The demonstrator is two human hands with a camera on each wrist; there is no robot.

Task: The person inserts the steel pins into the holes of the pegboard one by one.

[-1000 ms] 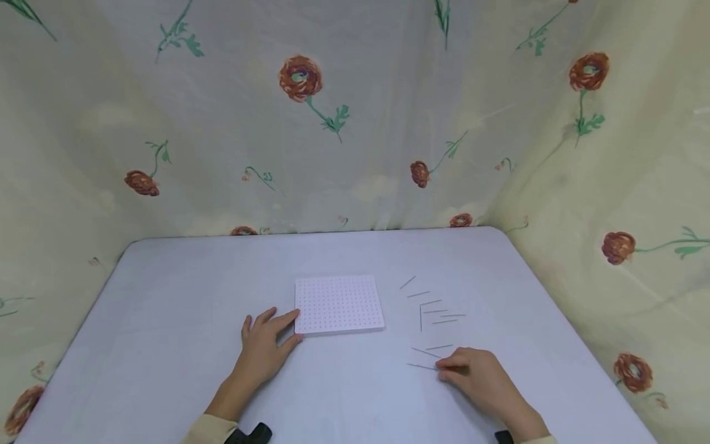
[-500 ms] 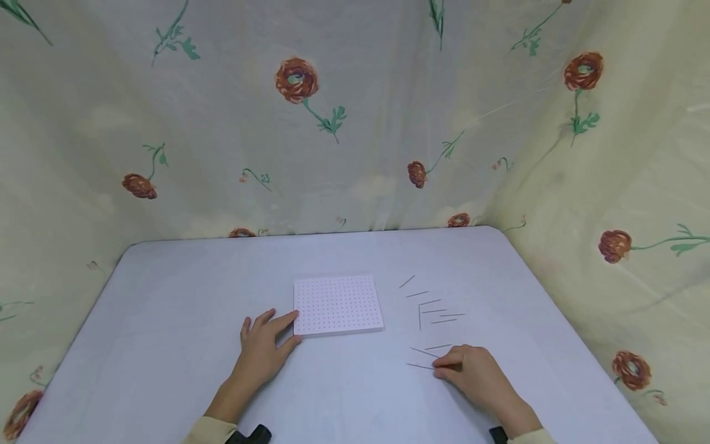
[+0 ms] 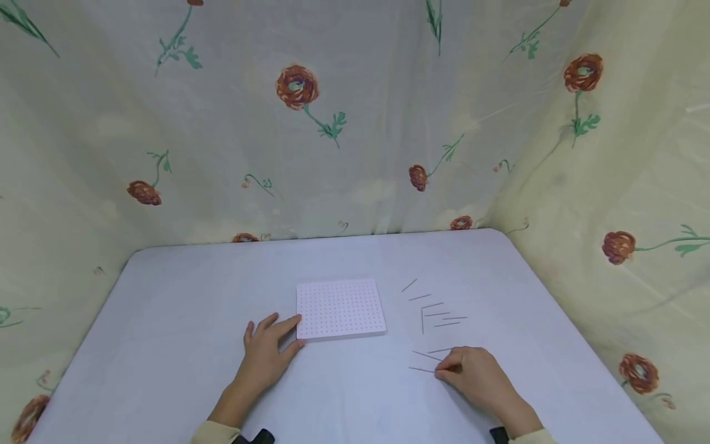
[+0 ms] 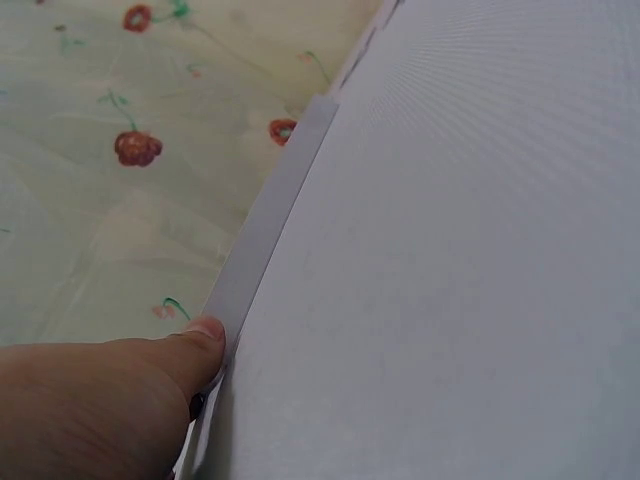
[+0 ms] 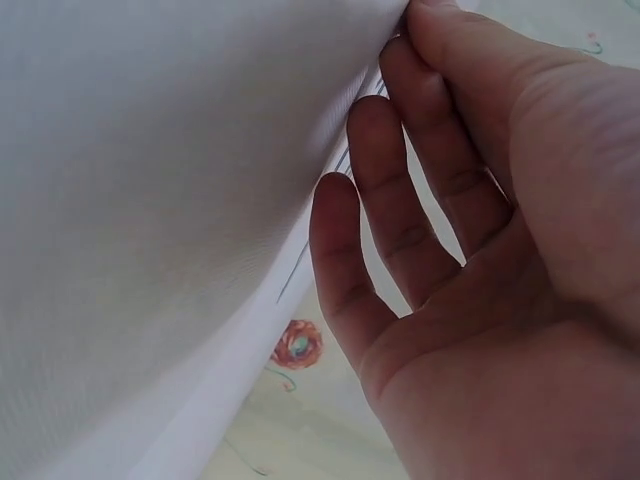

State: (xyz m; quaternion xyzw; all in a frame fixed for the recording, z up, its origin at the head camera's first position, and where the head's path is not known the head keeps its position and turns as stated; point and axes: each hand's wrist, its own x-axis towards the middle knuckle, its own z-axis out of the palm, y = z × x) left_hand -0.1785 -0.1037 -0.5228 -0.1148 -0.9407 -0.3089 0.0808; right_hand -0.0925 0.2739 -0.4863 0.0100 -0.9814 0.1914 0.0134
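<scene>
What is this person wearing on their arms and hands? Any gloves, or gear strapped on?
No gloves: both the left hand and the right hand are bare. Pale cream long sleeves end at the wrists. A small black device sits at each wrist, only partly in view at the picture's bottom edge.

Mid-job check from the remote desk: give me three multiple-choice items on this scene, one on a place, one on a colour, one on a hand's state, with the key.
1. Where do the thin pins lie relative to the pegboard?
A. To its right
B. To its left
C. On top of it

2. What colour is the table?
A. Dark brown
B. Pale bluish white
C. Green

3. What is the left hand doing?
A. Lifting the pegboard
B. Resting flat, fingers at the pegboard's near left corner
C. Making a fist

Key: 1 A, pins lie scattered between the board and the right hand. 2 B, the head view shows it. 3 B, fingers are straight on the table.
</scene>
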